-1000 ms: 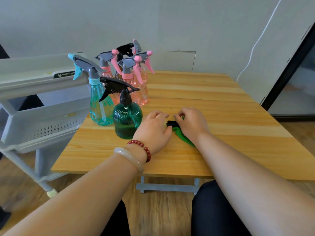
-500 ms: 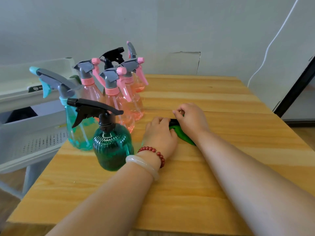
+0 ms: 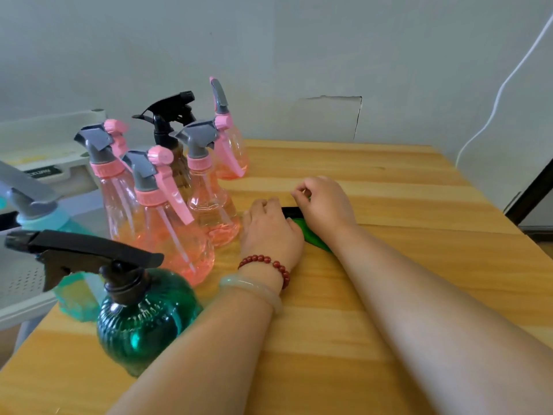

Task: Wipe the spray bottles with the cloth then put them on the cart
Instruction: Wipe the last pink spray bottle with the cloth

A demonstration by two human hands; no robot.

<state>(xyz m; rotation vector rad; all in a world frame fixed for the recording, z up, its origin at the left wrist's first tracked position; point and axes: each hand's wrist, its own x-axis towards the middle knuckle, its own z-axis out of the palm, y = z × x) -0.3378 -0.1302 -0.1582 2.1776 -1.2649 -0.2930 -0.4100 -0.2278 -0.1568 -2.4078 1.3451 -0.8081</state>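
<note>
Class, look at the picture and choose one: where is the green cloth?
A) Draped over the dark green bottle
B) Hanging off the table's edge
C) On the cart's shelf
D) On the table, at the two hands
D: the green cloth lies flat on the wooden table, showing between the left hand and the right hand and partly covered by them.

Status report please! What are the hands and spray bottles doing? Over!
Left hand, right hand on green cloth, grip unclear. Spray bottles all on table. Nothing blocking them.
</note>
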